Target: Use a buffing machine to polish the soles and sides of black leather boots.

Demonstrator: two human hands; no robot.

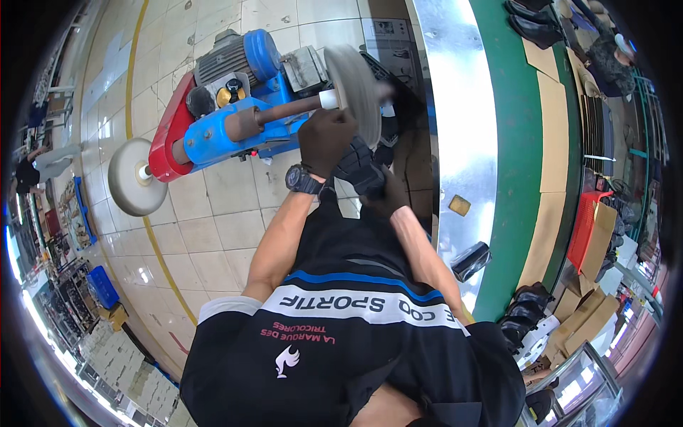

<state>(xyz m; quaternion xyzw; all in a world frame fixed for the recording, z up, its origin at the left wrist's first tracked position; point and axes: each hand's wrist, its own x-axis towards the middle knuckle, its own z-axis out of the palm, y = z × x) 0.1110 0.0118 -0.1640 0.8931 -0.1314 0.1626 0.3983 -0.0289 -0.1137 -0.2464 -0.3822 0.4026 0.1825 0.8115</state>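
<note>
A black shoe (pixel 360 168) with a treaded sole is held between my two dark-gloved hands, just in front of a grey buffing wheel (pixel 356 92). The wheel looks blurred, as if spinning. My left hand (pixel 327 141), with a black watch at its wrist, is closed on the shoe's left side, close to the wheel's white hub. My right hand (pixel 393 193) grips the other end, nearer my body and to the right. The fingertips of both hands are partly hidden. Whether the shoe touches the wheel I cannot tell.
The blue machine (pixel 213 135) has a red belt guard (pixel 171 132) and a second pale wheel (pixel 135 178) at left. On the metal ledge (pixel 466 92) at right lie a yellowish block (pixel 459 205) and a shiny black item (pixel 471 262). Beyond runs a green surface (pixel 516 142) with cardboard strips.
</note>
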